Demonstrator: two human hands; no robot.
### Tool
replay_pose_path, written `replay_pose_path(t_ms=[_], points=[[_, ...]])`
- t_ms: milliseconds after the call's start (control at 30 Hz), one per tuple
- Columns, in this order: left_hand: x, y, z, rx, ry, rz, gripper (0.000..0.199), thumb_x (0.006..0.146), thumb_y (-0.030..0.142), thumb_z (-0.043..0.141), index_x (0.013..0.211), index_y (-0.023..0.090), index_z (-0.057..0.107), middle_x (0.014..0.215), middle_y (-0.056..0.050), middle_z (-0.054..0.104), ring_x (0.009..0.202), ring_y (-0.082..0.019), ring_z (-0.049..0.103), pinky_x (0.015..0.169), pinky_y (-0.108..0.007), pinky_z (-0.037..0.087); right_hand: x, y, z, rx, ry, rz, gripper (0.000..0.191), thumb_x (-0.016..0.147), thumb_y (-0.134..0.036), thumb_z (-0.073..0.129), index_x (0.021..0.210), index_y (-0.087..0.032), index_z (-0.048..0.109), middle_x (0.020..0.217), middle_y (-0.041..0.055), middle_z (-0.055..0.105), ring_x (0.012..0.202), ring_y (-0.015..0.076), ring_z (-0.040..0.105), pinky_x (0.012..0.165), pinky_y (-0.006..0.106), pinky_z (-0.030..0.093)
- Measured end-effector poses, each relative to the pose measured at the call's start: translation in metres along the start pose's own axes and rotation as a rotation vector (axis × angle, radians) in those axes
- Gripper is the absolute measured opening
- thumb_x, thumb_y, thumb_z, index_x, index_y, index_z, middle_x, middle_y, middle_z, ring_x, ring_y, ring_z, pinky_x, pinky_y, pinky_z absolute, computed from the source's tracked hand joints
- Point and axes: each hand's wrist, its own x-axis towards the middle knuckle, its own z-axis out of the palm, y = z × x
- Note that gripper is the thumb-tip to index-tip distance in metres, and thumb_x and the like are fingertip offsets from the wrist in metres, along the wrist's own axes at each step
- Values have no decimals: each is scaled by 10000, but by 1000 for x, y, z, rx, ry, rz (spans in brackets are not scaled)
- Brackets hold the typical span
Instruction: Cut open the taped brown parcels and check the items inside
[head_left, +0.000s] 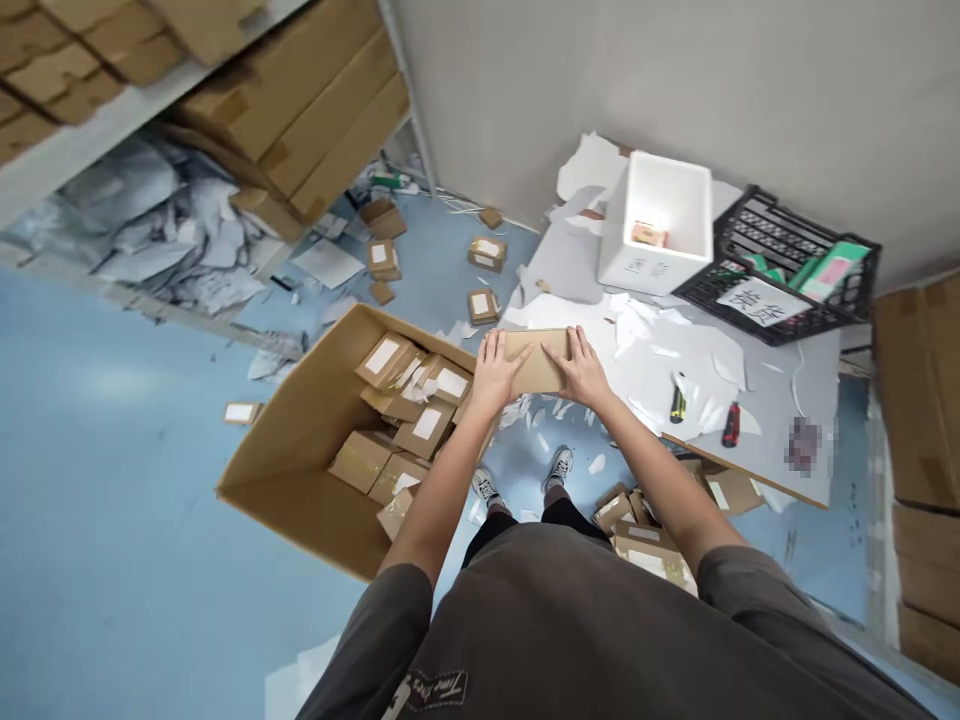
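Between my two hands is a small brown cardboard box (536, 362), held level in front of me near the table's left corner. My left hand (495, 375) grips its left end, thumb lying on the top face. At the opposite end my right hand (583, 370) holds on the same way, thumb on top and fingers over the far edge. No label shows on the face turned up. Just left of my hands stands a large open carton (300, 500), partly filled with small labelled boxes (427, 425).
The table (787, 380) carries a white foam box (652, 265), a black crate (776, 330), a yellow utility knife (678, 398), a red utility knife (731, 425) and paper scraps. Small boxes (487, 253) lie about the blue floor. Shelving (142, 110) with cartons stands left.
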Motion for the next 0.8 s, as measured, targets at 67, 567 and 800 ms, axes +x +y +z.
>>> replay_pose_path(t_ms=[67, 567, 800], points=[[42, 40, 28, 12, -58, 73, 1300, 628, 214, 1045, 1751, 376, 409, 1894, -134, 114, 1738, -500, 41, 1389, -683, 92, -34, 48, -4, 16, 10, 100, 1262, 710, -317, 1022, 1786, -290, 363, 1885, 203, 2, 1707, 560, 55, 1276, 693, 317], [172, 166, 203, 24, -444, 56, 1167, 710, 140, 940, 1748, 288, 427, 1870, -180, 196, 1734, -500, 79, 1347, -634, 291, -157, 230, 78, 388, -169, 611, 1242, 780, -175, 932, 1812, -367, 267, 1898, 141, -83, 1721, 479, 158, 1285, 603, 394], [136, 146, 225, -440, -278, -277, 1100, 828, 246, 847, 1786, 252, 308, 1781, -187, 375, 1631, -384, 427, 1306, -508, 424, -177, 196, 95, 590, -129, 835, 943, 1001, -226, 657, 1831, -282, 212, 1808, 215, 315, 1424, 396, 644, 1154, 527, 565]])
